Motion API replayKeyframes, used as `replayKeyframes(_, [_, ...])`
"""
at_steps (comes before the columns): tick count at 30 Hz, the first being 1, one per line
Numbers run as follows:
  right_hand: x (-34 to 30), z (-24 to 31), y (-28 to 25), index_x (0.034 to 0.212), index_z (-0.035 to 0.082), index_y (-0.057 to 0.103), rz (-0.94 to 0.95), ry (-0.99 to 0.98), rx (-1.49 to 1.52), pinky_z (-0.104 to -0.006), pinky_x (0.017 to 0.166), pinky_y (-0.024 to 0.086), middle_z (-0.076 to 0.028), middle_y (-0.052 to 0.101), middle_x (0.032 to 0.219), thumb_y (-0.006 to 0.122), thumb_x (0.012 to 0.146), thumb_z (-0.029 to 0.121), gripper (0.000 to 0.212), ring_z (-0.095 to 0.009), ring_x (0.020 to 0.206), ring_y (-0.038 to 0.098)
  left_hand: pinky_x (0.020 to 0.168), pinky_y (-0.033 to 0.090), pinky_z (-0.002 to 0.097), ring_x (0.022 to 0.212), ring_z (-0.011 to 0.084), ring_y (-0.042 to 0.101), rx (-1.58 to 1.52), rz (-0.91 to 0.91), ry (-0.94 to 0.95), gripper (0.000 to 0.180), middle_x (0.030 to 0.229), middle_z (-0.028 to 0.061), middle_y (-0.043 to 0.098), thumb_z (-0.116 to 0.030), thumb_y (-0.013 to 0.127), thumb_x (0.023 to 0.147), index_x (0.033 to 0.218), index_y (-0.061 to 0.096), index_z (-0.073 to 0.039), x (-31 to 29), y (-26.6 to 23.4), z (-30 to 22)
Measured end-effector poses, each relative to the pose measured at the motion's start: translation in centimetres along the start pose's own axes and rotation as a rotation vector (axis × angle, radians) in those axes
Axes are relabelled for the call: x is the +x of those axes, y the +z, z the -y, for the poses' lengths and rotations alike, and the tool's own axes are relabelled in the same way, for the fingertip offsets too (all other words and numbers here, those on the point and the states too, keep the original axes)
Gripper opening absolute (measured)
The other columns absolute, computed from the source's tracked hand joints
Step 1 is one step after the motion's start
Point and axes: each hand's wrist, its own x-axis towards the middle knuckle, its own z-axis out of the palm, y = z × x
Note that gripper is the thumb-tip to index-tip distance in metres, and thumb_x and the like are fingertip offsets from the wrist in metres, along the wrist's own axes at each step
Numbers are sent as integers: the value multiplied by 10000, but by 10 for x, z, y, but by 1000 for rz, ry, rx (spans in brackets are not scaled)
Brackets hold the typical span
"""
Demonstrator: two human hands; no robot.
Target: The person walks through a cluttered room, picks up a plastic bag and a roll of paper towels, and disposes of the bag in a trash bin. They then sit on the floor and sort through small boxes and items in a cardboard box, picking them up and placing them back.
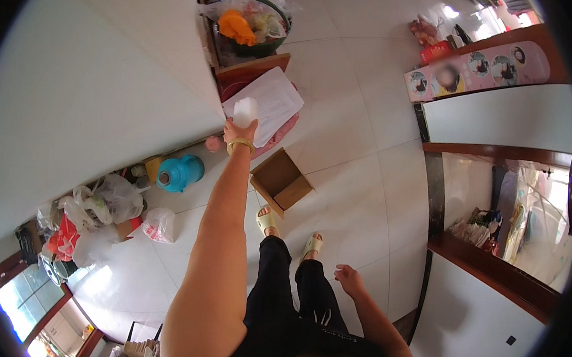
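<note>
My left hand, with a yellowish bangle on its wrist, stretches far forward. It is closed round a small white block-shaped object, whose exact kind I cannot make out. The object is above white paper sheets, and whether it touches them does not show. The sheets lie over something pink and red beside the wall. My right hand hangs low near my right leg, fingers loosely bent and apart, holding nothing.
An open cardboard box stands on the tiled floor before my feet. Left of it are a blue jug and several plastic bags. A basket with bags is at the far end. A cabinet lines the right side.
</note>
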Motion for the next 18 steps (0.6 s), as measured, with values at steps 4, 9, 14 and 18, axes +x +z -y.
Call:
replayKeyframes(4, [-12,2,3,1113,10,566,30,103,77,-286,703,482,-92,664,831,601,833,180,330,-151,761,624,1007,309,398,1172,311,415,238,110,139,823,1216,167,486,-432,708,594,1255,404,-49,-17,37,19])
replayKeyframes(9, [-16,-9,0,1086,-3,576,-9,171,194,-280,689,486,-98,658,811,592,832,165,305,-152,742,623,972,352,407,1117,327,441,385,-10,367,736,1204,143,491,-330,709,616,1243,415,-81,1,46,16])
replayKeyframes(14, [-15,-14,-2,1097,-2,563,-24,239,255,-273,660,482,-84,652,830,575,840,167,307,-146,736,623,962,367,391,1116,325,443,369,-63,636,699,1200,129,499,-244,748,591,1199,443,-81,19,35,0])
replayKeyframes(18, [-14,-24,0,1132,28,545,-17,228,289,-270,635,475,-64,655,899,547,859,180,313,-141,784,630,965,365,401,1103,327,456,373,-35,620,676,1162,139,526,-250,744,600,1187,461,-71,20,35,3])
